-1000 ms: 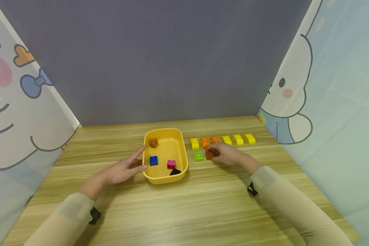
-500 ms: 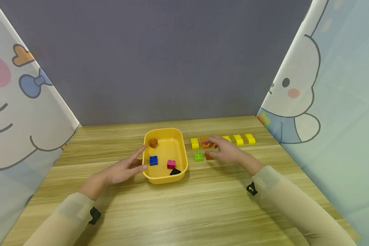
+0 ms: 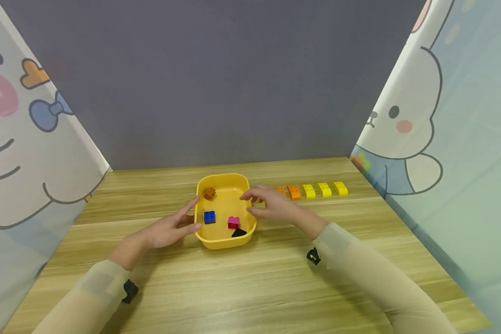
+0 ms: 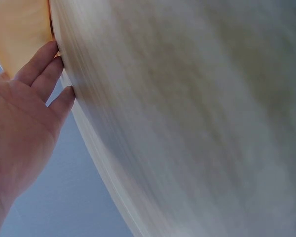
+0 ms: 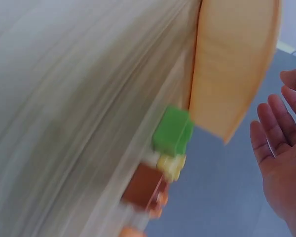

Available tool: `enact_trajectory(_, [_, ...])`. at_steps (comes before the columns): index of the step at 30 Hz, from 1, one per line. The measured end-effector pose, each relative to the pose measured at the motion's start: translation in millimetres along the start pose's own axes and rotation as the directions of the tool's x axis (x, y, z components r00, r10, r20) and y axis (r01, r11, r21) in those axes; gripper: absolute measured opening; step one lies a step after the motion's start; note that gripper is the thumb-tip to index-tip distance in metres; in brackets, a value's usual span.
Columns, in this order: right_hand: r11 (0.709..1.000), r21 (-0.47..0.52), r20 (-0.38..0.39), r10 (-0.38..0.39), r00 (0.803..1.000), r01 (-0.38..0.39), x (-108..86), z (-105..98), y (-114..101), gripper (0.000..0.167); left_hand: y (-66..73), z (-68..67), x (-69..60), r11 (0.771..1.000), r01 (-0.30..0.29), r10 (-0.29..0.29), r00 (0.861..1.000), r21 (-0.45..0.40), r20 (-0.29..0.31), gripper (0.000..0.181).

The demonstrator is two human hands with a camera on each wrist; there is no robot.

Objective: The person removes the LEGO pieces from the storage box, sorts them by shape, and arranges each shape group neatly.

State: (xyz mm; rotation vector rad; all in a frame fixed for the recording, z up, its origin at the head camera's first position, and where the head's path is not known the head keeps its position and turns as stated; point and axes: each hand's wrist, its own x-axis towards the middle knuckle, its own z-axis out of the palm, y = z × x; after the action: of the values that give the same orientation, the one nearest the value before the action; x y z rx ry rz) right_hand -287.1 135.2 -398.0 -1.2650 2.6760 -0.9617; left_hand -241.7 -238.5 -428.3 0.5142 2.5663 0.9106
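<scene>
My left hand (image 3: 163,232) touches the left side of the yellow tray (image 3: 226,202) with spread fingers; in the left wrist view the hand (image 4: 27,121) has fingertips near the table edge. My right hand (image 3: 275,206) hovers over the tray's right rim, fingers slightly bent, with nothing visible between them. In the right wrist view that hand (image 5: 283,153) is empty beside the tray (image 5: 232,59). A green brick (image 5: 171,131) and a brown brick (image 5: 144,186) show there; the hand and arm hide both in the head view.
Inside the tray lie a brown brick (image 3: 209,193), a blue brick (image 3: 209,217), a pink brick (image 3: 234,222) and a black piece (image 3: 239,233). Right of the hand, a row holds orange bricks (image 3: 294,192) and three yellow bricks (image 3: 324,189). A grey panel (image 3: 234,83) stands behind.
My right hand has moved left from the brown and orange bricks to the tray's right rim, uncovering part of the row. My left hand has stayed at the tray.
</scene>
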Motion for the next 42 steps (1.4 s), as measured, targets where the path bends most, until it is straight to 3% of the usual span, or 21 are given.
enact_trajectory(12, [1.000,-0.015,0.108,-0.010,0.994,0.012,53.8,30.4,-19.8,0.038,0.6,-1.7,0.8,1.000,-0.007,0.007,1.000,0.002,0.001,0.089])
enact_trajectory(17, [0.996,-0.091,0.191,-0.004,0.982,0.022,68.9,46.2,-20.9,0.039,-1.4,-1.5,0.1,1.000,-0.008,0.008,1.000,-0.003,-0.002,0.088])
enact_trajectory(23, [0.957,-0.286,0.256,0.031,0.966,0.045,71.5,57.1,-22.0,0.043,-0.3,-2.6,0.2,1.000,-0.022,0.022,1.000,0.014,0.005,0.088])
enact_trajectory(27, [0.933,-0.358,0.283,0.065,0.957,0.043,70.7,57.5,-25.7,0.041,-0.2,-2.0,0.6,1.000,-0.022,0.022,1.000,0.014,0.005,0.089])
enact_trajectory(42, [0.955,-0.296,0.275,0.096,0.957,-0.011,69.3,59.5,-24.7,0.014,-0.2,-1.7,0.7,1.000,-0.020,0.020,1.000,-0.007,0.012,0.091])
